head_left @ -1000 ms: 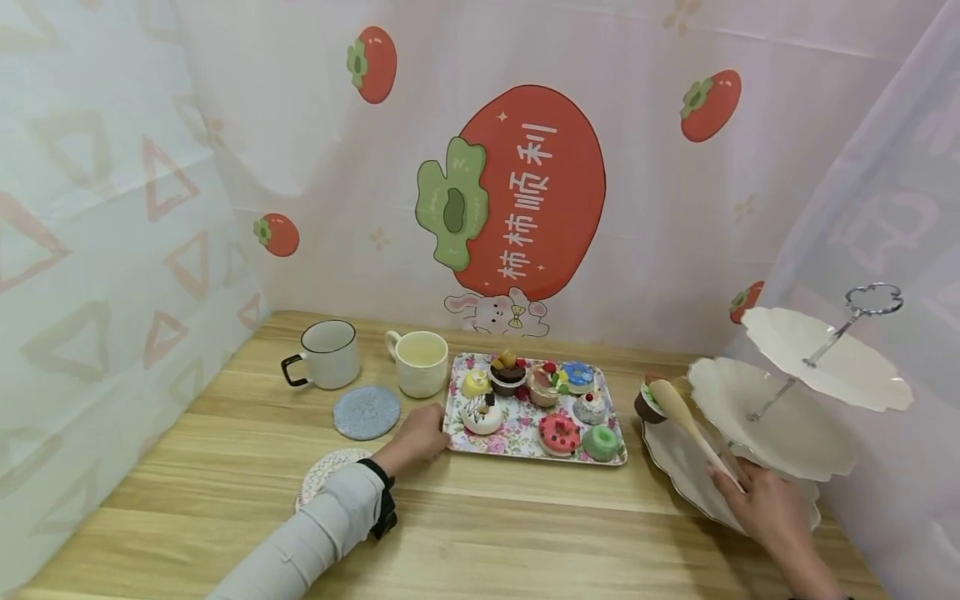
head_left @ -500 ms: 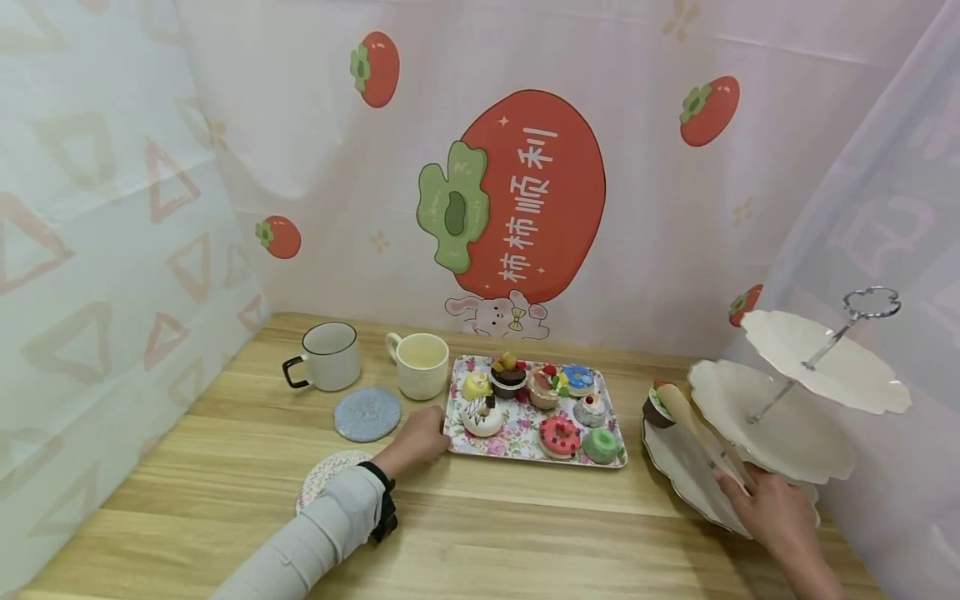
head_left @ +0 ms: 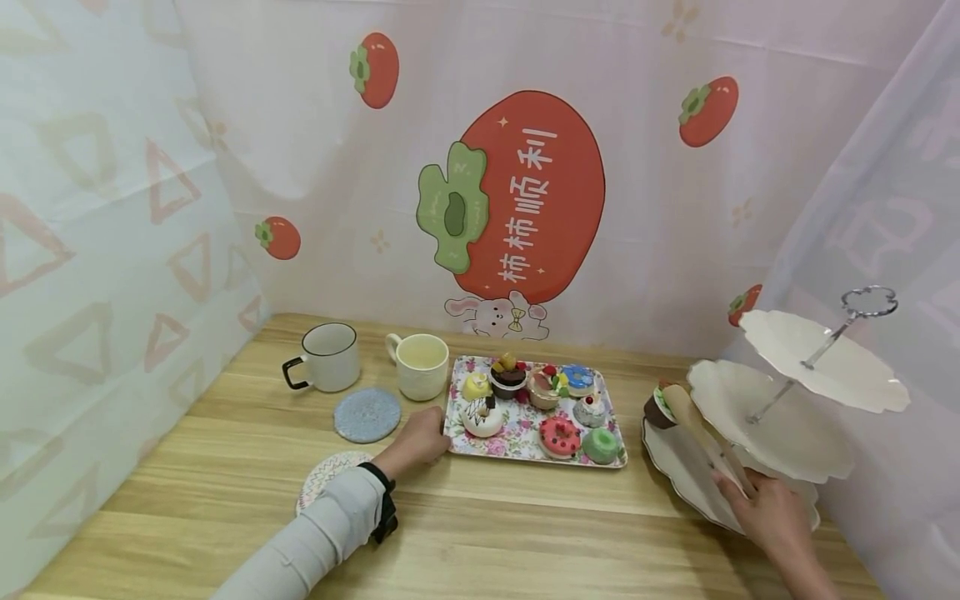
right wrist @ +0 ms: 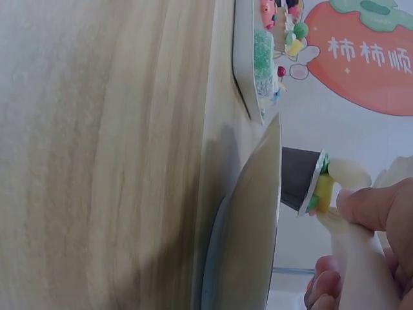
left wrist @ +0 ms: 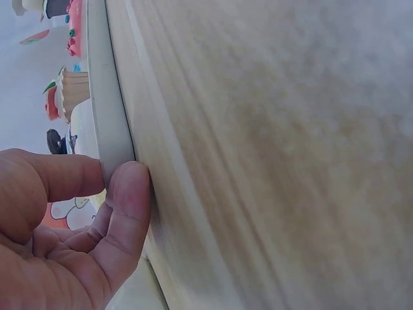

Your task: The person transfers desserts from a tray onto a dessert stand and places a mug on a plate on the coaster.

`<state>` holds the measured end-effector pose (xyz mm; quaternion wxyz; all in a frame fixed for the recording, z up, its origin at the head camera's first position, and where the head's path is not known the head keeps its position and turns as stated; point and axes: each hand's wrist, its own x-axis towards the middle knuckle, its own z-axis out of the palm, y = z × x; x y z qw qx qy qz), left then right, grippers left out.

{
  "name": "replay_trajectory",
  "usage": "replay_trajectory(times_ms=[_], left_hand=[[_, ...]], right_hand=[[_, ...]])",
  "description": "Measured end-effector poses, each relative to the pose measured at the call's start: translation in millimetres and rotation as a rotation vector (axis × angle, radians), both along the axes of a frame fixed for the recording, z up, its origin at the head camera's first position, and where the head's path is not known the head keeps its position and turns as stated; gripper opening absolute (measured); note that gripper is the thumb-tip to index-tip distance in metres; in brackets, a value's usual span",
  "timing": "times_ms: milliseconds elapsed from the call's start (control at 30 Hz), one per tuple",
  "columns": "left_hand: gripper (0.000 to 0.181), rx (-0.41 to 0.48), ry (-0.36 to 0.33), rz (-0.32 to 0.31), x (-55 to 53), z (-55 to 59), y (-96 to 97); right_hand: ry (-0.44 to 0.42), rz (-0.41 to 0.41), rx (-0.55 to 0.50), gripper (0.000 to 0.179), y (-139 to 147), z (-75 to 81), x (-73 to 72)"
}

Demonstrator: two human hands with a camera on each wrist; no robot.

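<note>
My left hand (head_left: 417,438) pinches the left edge of a floral tray (head_left: 517,425) that bears several toy cakes and donuts. In the left wrist view, thumb and finger sit on either side of the tray rim (left wrist: 111,110). My right hand (head_left: 774,510) holds wooden tongs (head_left: 699,427) at the right. Between the tongs' tips is a dark brown cupcake (right wrist: 301,178) with green and yellow topping. The cupcake is at the left rim of the bottom plate (head_left: 686,477) of a three-tier cake stand (head_left: 825,354); whether it touches the plate, I cannot tell.
A white mug (head_left: 330,358) with a black handle and a cream mug (head_left: 422,367) stand at the back left. A blue-grey coaster (head_left: 367,414) and a patterned coaster (head_left: 322,475) lie nearer. Curtains border the table (head_left: 525,533). The stand's middle plate (head_left: 795,425) overhangs the right hand's area.
The tongs and cupcake have shifted slightly right and down, mostly in the first half second. The left hand and tray have stayed in place.
</note>
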<state>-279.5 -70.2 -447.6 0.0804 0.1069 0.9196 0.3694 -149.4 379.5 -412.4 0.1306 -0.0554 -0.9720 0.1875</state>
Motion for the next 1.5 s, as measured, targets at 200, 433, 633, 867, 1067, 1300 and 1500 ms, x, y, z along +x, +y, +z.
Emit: replay_trajectory(times_ms=[200,433,633,867,1067,1300,1500], left_hand=[[0.012,0.0,-0.005,0.001,-0.2,0.3,-0.4],[0.011,0.003,0.0,-0.005,-0.3,0.7,-0.6],[0.013,0.017,-0.009,0.003,0.5,1.3,-1.0],[0.011,0.017,-0.017,0.004,0.3,2.1,-1.2],[0.011,0.013,-0.018,0.004,0.2,2.1,-0.9],[0.011,0.011,0.015,-0.01,1.1,1.9,-1.0],[0.011,0.007,0.014,-0.011,0.8,2.0,-1.2]], right_hand=[[-0.008,-0.009,0.027,0.052,1.3,1.6,2.8],[0.005,-0.017,0.081,0.046,7.8,-2.1,4.6],[-0.057,-0.027,0.057,0.055,14.3,-3.4,4.9],[-0.085,-0.033,0.059,0.06,14.4,-2.3,3.9],[-0.113,-0.071,0.028,0.054,11.3,-1.2,6.1],[-0.088,-0.082,-0.004,0.047,8.6,-1.3,8.7],[-0.101,-0.088,-0.012,0.048,9.5,-1.2,8.5]])
